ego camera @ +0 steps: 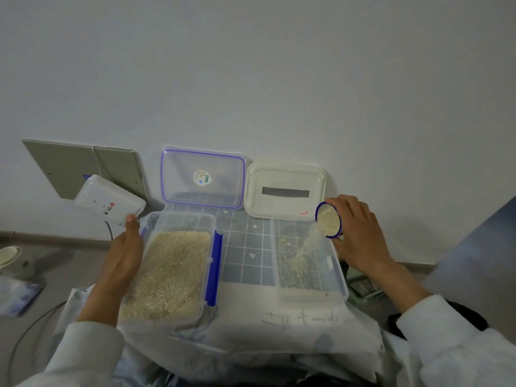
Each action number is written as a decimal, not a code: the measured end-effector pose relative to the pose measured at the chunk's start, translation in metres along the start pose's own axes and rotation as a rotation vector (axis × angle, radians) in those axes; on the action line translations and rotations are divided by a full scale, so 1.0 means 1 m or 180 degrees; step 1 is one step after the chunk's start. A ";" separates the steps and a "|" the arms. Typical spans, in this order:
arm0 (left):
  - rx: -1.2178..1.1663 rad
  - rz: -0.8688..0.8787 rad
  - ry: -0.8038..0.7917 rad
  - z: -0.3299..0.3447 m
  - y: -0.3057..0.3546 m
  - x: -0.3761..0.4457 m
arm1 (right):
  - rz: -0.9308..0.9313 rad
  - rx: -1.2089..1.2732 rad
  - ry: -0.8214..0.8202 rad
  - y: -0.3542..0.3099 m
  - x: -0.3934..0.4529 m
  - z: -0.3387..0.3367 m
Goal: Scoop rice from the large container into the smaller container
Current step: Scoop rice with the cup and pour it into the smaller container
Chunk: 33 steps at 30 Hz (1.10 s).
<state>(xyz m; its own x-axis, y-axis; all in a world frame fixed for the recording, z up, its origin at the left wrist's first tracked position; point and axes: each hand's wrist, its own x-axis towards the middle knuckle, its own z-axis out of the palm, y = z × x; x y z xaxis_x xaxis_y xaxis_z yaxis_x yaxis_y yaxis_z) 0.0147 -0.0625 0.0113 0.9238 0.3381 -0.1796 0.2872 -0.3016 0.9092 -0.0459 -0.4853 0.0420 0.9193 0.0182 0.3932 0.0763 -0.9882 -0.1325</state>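
Note:
The large clear container (pixel 208 219) with blue latches sits at left, nearly full of rice (pixel 170 272). My left hand (pixel 124 255) rests flat against its left wall, fingers together. At right stands the smaller clear container (pixel 339 275), with a thin scatter of rice on its floor. My right hand (pixel 360 233) holds a small blue-rimmed cup (pixel 329 220) tilted over the container's far right corner. A stream of rice (pixel 305 244) falls from the cup into it.
Two lids lean against the wall behind: a clear blue-edged lid (pixel 202 177) and a white lid (pixel 284 188). A white box (pixel 109 202) and grey panels (pixel 83 166) stand at back left. The containers rest on a checked mat (pixel 245 247) and pale cloth (pixel 251 325).

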 end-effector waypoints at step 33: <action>0.0001 -0.0062 -0.0046 -0.003 0.000 0.000 | -0.0829 -0.1019 -0.0160 -0.014 0.012 -0.009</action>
<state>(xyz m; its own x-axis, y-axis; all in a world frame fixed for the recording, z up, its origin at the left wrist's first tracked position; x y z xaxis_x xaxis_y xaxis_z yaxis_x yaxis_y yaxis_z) 0.0142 -0.0600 0.0120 0.9216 0.3310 -0.2027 0.3052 -0.2954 0.9053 -0.0395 -0.4725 0.0571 0.9034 0.2734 0.3303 0.1921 -0.9468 0.2582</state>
